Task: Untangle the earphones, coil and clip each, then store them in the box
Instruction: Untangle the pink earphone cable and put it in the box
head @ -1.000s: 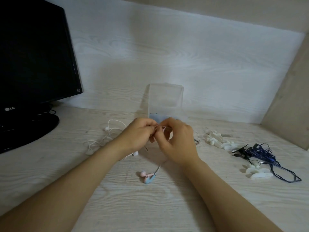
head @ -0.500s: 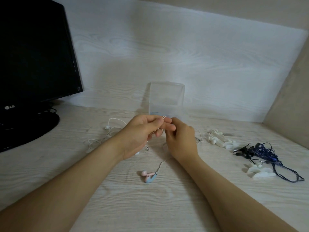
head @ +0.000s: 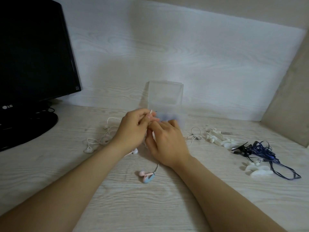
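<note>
Near the desk's middle, before the clear box (head: 164, 97), my left hand (head: 133, 129) pinches the pink earphone cord's (head: 156, 167) plug end while my right hand (head: 167, 143) curls around its thin, limp, snag-prone length, best gripped near the plug.
</note>
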Demonstrator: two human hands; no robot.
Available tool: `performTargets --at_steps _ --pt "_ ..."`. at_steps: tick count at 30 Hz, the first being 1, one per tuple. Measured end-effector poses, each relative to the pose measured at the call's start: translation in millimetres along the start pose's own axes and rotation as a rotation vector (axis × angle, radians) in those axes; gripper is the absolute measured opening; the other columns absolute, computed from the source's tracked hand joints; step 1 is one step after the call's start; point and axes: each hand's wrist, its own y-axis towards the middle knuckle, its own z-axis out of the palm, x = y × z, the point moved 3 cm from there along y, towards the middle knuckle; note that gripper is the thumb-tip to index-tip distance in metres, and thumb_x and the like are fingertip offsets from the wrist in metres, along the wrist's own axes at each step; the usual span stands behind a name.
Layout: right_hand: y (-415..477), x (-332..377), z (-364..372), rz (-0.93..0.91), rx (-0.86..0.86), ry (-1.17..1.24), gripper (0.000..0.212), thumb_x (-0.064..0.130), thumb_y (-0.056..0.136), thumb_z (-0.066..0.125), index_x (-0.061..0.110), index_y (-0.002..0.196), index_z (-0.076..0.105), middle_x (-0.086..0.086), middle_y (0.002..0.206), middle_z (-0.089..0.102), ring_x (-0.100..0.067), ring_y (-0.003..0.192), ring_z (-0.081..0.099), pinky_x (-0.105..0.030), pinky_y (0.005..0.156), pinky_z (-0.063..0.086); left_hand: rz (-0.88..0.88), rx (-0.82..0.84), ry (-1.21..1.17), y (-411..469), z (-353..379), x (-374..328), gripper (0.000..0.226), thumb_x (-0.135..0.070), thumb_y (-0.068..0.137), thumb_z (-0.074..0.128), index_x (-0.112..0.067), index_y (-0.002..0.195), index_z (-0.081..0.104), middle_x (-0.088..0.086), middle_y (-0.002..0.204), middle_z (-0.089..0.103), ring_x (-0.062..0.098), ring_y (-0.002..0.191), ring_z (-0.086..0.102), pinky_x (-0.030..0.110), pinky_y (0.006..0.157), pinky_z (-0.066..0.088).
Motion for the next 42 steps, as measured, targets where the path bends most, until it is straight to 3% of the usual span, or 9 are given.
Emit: performTargets --at_steps 5,12,17,20,25,30,35,39,42 --pt "6.1 -4.9 -15.2 0.047 -0.152 -0.015 0.013 0.023 0.088 0.067 0.018 0.076 0.064 0.007 0.063 0.061 -0.02 0.058 0.056 -0.041 0.073 0.039 0.063 0.056 0.178 -5.9 2.7 -12.3 0.027 -0.016 0.109 0.053 -0.019 0.1 0.078 -0.006 0.088 0.078 0.012 0.087 0.074 0.036 0.083 0.059" --pt "9.5 -47.6 -34.4 0.112 -0.188 -0.013 0.015 0.032 0.099 0.065 0.02 0.095 0.072 0.006 0.082 0.062 -0.018 0.073 0.056 -0.038 0.077 0.04 -0.159 0.12 0.021 -7.6 6.4 -17.9 0.031 -0.011 0.102 0.052 -0.007 0.077 0.07 0.005 0.064 0.061 0.012 0.058 0.054 0.028 0.059 0.041" --pt "10.1 -71.4 -32.9 0.509 -0.252 0.256 0.012 0.024 0.102 0.067 0.018 0.096 0.075 0.002 0.077 0.067 -0.003 0.066 0.056 -0.026 0.07 0.044 -0.29 0.315 -0.387 -9.4 13.2 -26.2 0.028 -0.012 0.106 0.048 -0.003 0.091 0.071 0.007 0.071 0.058 0.013 0.06 0.044 0.028 0.062 0.03" --pt "10.6 -66.3 -25.1 0.509 -0.124 0.274 0.015 0.027 0.102 0.065 0.019 0.094 0.075 0.002 0.077 0.069 -0.004 0.066 0.058 -0.01 0.066 0.038 -0.319 0.426 -0.511 -10.4 16.1 -23.8 0.026 -0.016 0.108 0.047 -0.004 0.103 0.069 0.003 0.075 0.057 0.012 0.063 0.042 0.032 0.065 0.024" --pt "9.2 -53.9 -18.5 0.468 0.096 0.115 0.027 0.033 0.104 0.055 0.018 0.089 0.072 -0.006 0.084 0.068 -0.03 0.079 0.063 -0.035 0.062 0.04 -0.319 0.347 -0.647 -9.2 14.5 -27.1 0.024 -0.018 0.108 0.051 -0.007 0.114 0.072 0.002 0.094 0.074 0.01 0.071 0.06 0.031 0.069 0.033" --pt "2.5 -29.1 -11.4 0.323 0.315 0.083 0.042 0.035 0.103 0.05 0.019 0.064 0.048 -0.011 0.074 0.066 -0.038 0.075 0.06 -0.035 0.06 0.035 -0.277 0.159 -0.573 -3.8 8.9 -19.9 0.023 -0.017 0.112 0.046 -0.009 0.121 0.066 0.006 0.116 0.08 0.019 0.111 0.076 0.029 0.082 0.044" --pt "10.1 -8.8 -13.5 0.21 0.318 0.252 0.035 0.029 0.093 0.047 0.019 0.06 0.04 -0.004 0.06 0.057 -0.03 0.059 0.055 -0.042 0.057 0.045 -0.164 0.06 -0.294 -4.5 6.1 -9.6 0.022 -0.011 0.111 0.051 -0.002 0.117 0.07 0.006 0.106 0.082 0.015 0.102 0.078 0.022 0.088 0.057" --pt "13.1 -11.9 -21.6 0.406 0.183 0.646 0.037 0.027 0.089 0.049 0.011 0.057 0.046 0.002 0.049 0.049 -0.012 0.052 0.051 -0.041 0.053 0.043 -0.087 0.097 -0.063 -5.1 3.3 -4.4 0.021 -0.014 0.11 0.055 -0.006 0.112 0.075 0.007 0.101 0.081 0.015 0.098 0.077 0.029 0.091 0.059" --pt "15.7 -19.5 -33.9 0.55 -0.007 0.775 0.037 0.017 0.089 0.057 0.01 0.054 0.051 0.002 0.048 0.05 -0.005 0.051 0.048 -0.034 0.05 0.038 -0.116 0.207 0.048 -8.8 5.8 -9.0 0.028 -0.02 0.112 0.05 -0.013 0.105 0.076 0.003 0.089 0.078 0.006 0.078 0.073 0.032 0.071 0.057"
